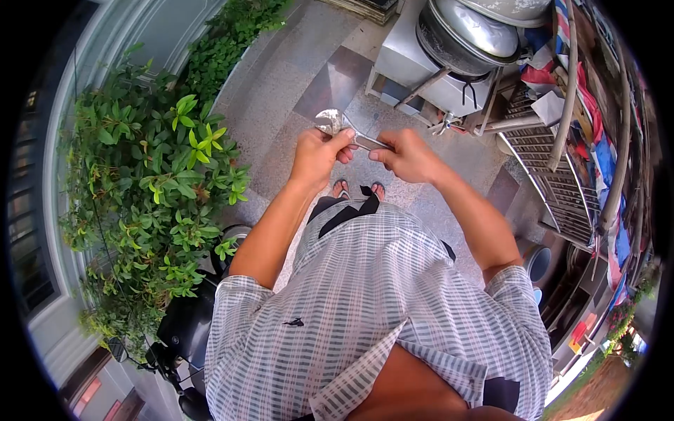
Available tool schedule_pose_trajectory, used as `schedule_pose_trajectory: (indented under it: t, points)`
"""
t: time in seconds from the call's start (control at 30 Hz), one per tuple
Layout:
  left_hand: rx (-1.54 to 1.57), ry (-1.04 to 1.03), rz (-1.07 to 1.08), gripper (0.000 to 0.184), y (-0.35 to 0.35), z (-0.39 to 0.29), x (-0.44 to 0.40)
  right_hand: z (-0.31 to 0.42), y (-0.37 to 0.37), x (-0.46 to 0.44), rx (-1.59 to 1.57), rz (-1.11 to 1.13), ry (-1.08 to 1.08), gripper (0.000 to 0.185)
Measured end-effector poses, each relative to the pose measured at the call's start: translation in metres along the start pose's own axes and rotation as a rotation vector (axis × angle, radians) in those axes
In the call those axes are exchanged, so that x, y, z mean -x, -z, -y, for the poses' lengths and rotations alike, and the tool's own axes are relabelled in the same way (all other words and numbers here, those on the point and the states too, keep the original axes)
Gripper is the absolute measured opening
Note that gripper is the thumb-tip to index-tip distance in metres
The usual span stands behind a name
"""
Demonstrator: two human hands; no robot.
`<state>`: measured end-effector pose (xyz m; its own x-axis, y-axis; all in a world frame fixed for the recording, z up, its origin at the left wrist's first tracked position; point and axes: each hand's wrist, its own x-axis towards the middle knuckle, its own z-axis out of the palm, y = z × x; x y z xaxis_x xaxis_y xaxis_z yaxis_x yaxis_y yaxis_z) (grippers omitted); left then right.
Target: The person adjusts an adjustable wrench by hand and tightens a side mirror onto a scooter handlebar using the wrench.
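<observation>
An adjustable wrench (362,139) is held level in front of my body, its jaw end pointing left and its handle right. My left hand (320,154) is closed near the wrench's head, with the thumb on the metal just below the jaws. My right hand (409,155) grips the far end of the handle, fingers wrapped around it. The part of the handle inside my right fist is hidden. Below the wrench my feet (359,189) in sandals stand on the paved floor.
Leafy bushes (154,189) grow along the left, beside a black motorbike (186,326). At the upper right a large metal wok with a lid (477,31) sits on a steel stand (414,67). A metal rack (551,175) and stacked poles (618,140) line the right side.
</observation>
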<state>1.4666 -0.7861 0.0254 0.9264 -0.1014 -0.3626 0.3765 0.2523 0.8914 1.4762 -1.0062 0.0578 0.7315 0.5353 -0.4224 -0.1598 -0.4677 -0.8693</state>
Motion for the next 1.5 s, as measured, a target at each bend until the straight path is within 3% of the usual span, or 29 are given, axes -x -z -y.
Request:
schedule_pose_trajectory:
  t: [0.07, 0.1, 0.2, 0.23, 0.33, 0.37, 0.5, 0.6, 0.67, 0.73, 0.87, 0.97, 1.2, 1.37, 1.5]
  points:
    - [-0.004, 0.012, -0.027, 0.018, 0.001, -0.004, -0.006, -0.006, -0.004, -0.014, -0.118, 0.026, -0.026, 0.019]
    - [-0.043, -0.017, -0.018, 0.017, -0.005, -0.013, 0.004, -0.011, 0.003, -0.012, -0.1, 0.073, 0.071, 0.021]
    - [0.035, 0.096, -0.062, 0.013, 0.006, 0.01, 0.011, -0.021, -0.015, -0.025, 0.237, -0.141, 0.123, 0.025]
    - [0.021, 0.065, -0.054, 0.012, 0.002, -0.001, 0.012, -0.005, -0.016, -0.016, -0.051, -0.065, -0.07, 0.027]
    - [0.045, 0.025, -0.061, 0.012, -0.005, -0.006, 0.006, -0.011, -0.008, -0.017, 0.245, -0.191, 0.212, 0.027]
    - [0.054, 0.085, -0.076, 0.013, 0.001, 0.007, 0.005, -0.015, -0.011, -0.024, 0.233, -0.132, 0.08, 0.025]
    - [-0.019, 0.032, -0.058, 0.016, -0.003, -0.012, -0.006, -0.01, -0.01, -0.012, -0.127, -0.009, -0.004, 0.022]
    - [-0.066, 0.057, -0.108, 0.018, -0.001, -0.005, -0.004, -0.013, -0.017, -0.014, 0.225, -0.163, 0.147, 0.022]
    - [-0.033, 0.072, -0.106, 0.02, -0.003, -0.003, 0.004, -0.02, -0.018, -0.012, 0.074, -0.103, 0.132, 0.023]
    - [-0.013, 0.039, -0.046, 0.02, -0.005, 0.0, 0.006, -0.025, -0.013, -0.009, -0.189, 0.016, 0.025, 0.025]
    - [0.135, 0.118, 0.058, 0.02, -0.008, -0.005, 0.006, -0.033, -0.008, 0.0, -0.074, -0.1, 0.078, 0.026]
    - [0.059, 0.156, 0.176, 0.022, -0.006, -0.001, -0.005, -0.022, -0.004, 0.016, -0.085, -0.134, 0.018, 0.026]
    - [-0.096, 0.132, 0.33, 0.023, -0.049, 0.001, -0.031, -0.015, -0.001, 0.054, -0.162, -0.34, -0.131, 0.029]
    - [-0.099, 0.16, 0.578, 0.026, -0.103, -0.006, -0.043, -0.023, 0.016, 0.105, 0.056, -0.673, -0.032, 0.028]
    - [-0.003, 0.075, 0.718, 0.027, -0.138, -0.028, -0.033, 0.033, 0.069, 0.183, 0.093, -0.986, -0.072, 0.042]
